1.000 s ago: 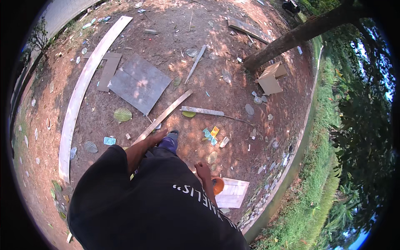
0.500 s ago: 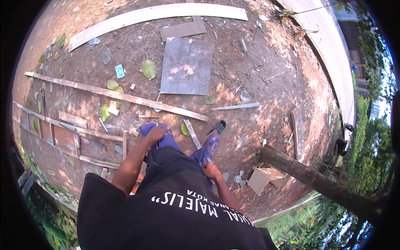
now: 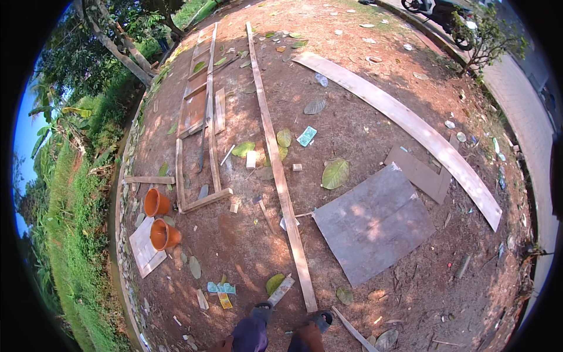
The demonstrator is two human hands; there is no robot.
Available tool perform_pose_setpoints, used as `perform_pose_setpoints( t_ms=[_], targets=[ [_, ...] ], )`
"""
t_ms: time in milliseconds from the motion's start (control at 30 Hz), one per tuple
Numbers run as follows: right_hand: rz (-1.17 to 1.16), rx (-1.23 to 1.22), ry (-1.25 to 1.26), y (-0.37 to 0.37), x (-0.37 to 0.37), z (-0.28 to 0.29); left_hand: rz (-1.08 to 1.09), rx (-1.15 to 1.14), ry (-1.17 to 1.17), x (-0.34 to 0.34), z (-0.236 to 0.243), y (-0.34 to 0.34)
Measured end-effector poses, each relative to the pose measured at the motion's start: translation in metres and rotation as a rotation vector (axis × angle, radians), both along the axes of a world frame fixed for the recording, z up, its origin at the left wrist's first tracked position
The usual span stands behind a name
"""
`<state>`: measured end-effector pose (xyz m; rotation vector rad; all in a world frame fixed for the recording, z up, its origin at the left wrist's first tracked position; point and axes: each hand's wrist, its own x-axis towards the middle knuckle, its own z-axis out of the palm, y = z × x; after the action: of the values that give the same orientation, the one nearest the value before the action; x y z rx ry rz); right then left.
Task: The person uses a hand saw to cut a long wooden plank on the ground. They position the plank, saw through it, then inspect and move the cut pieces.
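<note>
Skin at the bottom edge beside purple trousers may be my left hand [image 3: 221, 345] and, over the right sandal, my right hand [image 3: 306, 337]; fingers cannot be made out. My sandalled feet [image 3: 262, 312] stand near a long narrow plank [image 3: 281, 193], a short board [image 3: 280, 290] and a thin strip of wood [image 3: 349, 322]. A grey flat sheet [image 3: 372, 232] lies to the right. Further ahead on the left is a wooden frame [image 3: 213, 158]. Two orange buckets [image 3: 164, 233] stand at the left, by a pale board [image 3: 142, 255].
A wide pale plank [image 3: 410, 134] and a brown board [image 3: 422, 176] lie at the right. A motorbike [image 3: 454, 26] stands by a paved path [image 3: 531, 146]. Trees [image 3: 126, 50] and a grassy ditch [image 3: 94, 234] border the left. Leaves [image 3: 335, 173] and litter are scattered about.
The view has swung round and lifted toward the yard, bringing the buckets, frame and motorbike into sight. My hands, earlier at my trouser legs, are now low at the frame's bottom edge.
</note>
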<state>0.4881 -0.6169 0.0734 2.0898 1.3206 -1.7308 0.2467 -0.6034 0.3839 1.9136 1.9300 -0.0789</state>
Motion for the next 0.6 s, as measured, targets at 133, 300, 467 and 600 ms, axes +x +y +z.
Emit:
perform_pose_setpoints(
  t_ms=[133, 300, 467, 600],
  targets=[
    [0.119, 0.123, -0.266, 0.023, -0.02, -0.153, 0.41, -0.803, 0.176, -0.005, -0.052, -0.07],
    [0.172, 0.226, -0.487, 0.002, -0.044, -0.244, 0.613, -0.863, -0.09, -0.011, -0.062, -0.096],
    [0.162, 0.087, -0.561, 0.01, -0.057, -0.248, 0.765, -0.839, -0.242, -0.034, -0.056, -0.139],
    [0.281, 0.269, -0.588, -0.005, -0.022, -0.242, 0.801, -0.823, -0.389, -0.047, -0.055, -0.155]
  ],
)
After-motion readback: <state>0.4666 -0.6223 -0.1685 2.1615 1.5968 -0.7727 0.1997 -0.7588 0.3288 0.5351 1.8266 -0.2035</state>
